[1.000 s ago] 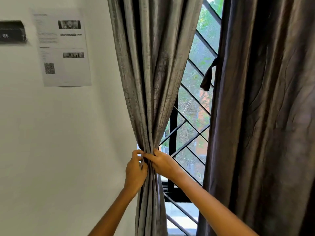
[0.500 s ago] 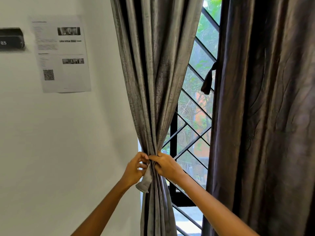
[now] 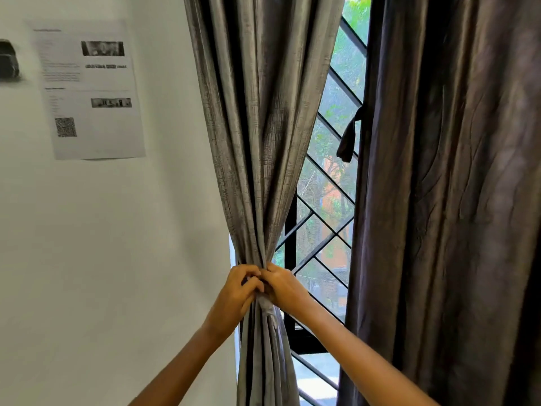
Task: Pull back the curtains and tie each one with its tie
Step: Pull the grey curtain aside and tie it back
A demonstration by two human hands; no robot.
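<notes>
Curtains in mid-tying. Left hand (image 3: 237, 291) and right hand (image 3: 283, 288) meet, fingers curled closed, at the gathered waist of the grey curtain (image 3: 263, 127); both pinch the pale tie (image 3: 267, 306), a short end of which hangs just below the knuckles. Whether a knot is already formed cannot be told; the fingers hide it. Grey curtain: pulled back beside the white wall (image 3: 102, 259), bunched into narrow folds at the grip and fanning wider above. Fabric judged soft, pliant and moderately heavy; best held at the cinched waist, where the folds stay compact, since a loosened tie would probably let them spread. Dark curtain (image 3: 453, 200): hangs at the right, ungathered, its dark tie (image 3: 348, 136) dangling at its inner edge before the window grille (image 3: 328, 224). Printed notice (image 3: 90, 89) on the wall. No containers in view.
</notes>
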